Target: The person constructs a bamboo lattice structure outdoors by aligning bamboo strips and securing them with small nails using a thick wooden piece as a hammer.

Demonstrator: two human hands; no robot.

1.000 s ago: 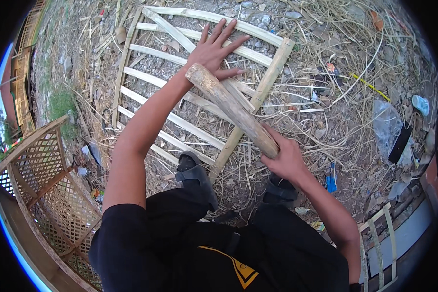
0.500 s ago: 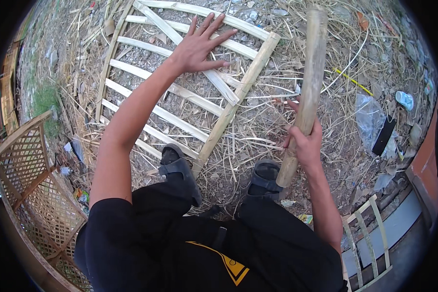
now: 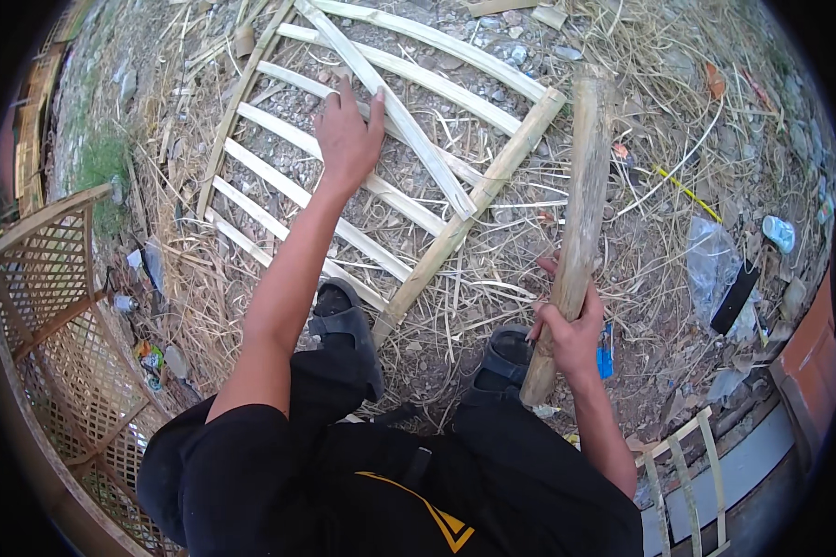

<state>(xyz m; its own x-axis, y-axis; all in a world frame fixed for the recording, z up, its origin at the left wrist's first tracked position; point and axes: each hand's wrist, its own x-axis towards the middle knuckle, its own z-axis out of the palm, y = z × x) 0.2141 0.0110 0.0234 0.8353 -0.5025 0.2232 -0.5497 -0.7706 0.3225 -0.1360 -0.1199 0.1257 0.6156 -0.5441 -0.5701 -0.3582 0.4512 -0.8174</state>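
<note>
A wooden slatted frame [image 3: 427, 265] lies on the ground before me, pale curved slats running between a thick right rail and a thinner left one. One flat diagonal slat [image 3: 418, 139] crosses over the others, its lower end on the thick rail. My left hand [image 3: 346, 144] is over the frame, just left of the diagonal slat, fingers apart and holding nothing; whether a fingertip touches the slat I cannot tell. My right hand [image 3: 576, 343] grips a thick round wooden stick [image 3: 585, 176] near its lower end, the stick pointing away from me, right of the frame.
A curved lattice panel [image 3: 74, 371] stands at the left. On the right lie a clear plastic bag [image 3: 711, 260], a black strip [image 3: 736, 297], a crumpled cup [image 3: 778, 234] and a yellow strip [image 3: 687, 193]. Another slatted piece [image 3: 687, 483] is at lower right. Dry strips cover the ground around my sandals.
My left hand has drawn back from the upper slats toward me, its fingers less spread. The stick and my right hand have come nearer to my body. The whole view has shifted slightly.
</note>
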